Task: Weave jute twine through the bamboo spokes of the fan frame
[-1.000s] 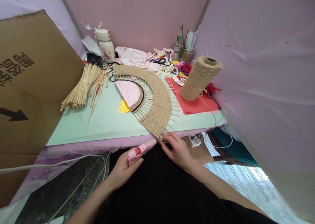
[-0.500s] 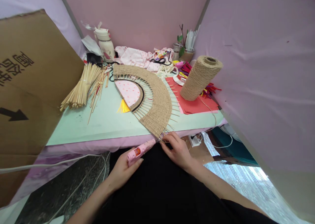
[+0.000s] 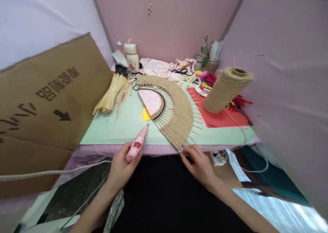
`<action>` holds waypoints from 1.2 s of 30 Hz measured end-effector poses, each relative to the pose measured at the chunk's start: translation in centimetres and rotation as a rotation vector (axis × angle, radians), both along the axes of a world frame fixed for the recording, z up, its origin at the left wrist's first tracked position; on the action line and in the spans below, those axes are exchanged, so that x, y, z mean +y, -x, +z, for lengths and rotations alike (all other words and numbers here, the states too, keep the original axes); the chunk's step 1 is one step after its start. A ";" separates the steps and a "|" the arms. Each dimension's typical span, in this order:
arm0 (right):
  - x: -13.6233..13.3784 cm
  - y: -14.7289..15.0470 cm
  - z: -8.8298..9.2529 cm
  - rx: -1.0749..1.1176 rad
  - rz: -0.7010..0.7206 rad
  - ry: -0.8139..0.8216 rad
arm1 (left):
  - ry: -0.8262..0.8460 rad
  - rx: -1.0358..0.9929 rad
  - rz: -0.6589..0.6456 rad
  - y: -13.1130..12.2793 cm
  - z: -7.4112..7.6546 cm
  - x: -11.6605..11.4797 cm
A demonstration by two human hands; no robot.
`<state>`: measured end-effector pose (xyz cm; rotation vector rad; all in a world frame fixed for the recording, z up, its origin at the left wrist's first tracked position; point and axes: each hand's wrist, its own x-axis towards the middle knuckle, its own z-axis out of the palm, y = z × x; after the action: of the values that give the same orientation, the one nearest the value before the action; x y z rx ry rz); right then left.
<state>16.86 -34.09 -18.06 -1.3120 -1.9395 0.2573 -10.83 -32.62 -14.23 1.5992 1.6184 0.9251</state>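
Note:
My left hand (image 3: 125, 163) is wrapped round a pink glue gun (image 3: 138, 143), whose nozzle points up and away over the table edge. My right hand (image 3: 200, 163) pinches the lower corner of a woven twine fan (image 3: 180, 113) at the table's front edge. Thin sticks poke out along the fan's outer rim. Its inner half-circle (image 3: 152, 102) is pink dotted fabric with a black border, and a yellow tassel (image 3: 145, 114) lies beside it. The glue gun is apart from the fan.
A cardboard box (image 3: 51, 117) stands at the left. Behind are a stick bundle (image 3: 110, 94), a bottle (image 3: 132, 57) and pink cloth (image 3: 156, 67). A big twine spool (image 3: 227, 89) stands on red sheets (image 3: 215, 122) at the right, near potted plants (image 3: 211, 65).
My left hand has drawn the glue gun away from the fan's lower corner and tilted its nozzle upward. The view has shifted; my right hand still holds the corner.

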 end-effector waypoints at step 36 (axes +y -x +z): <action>0.3 -0.6 0.0 0.065 -0.066 0.006 | 0.800 -1.150 0.041 -8.7 2.7 3.1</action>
<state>17.42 -33.76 -18.02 -1.3521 -1.8392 0.2701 -2.13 -29.51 -11.53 0.3115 0.9396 0.8004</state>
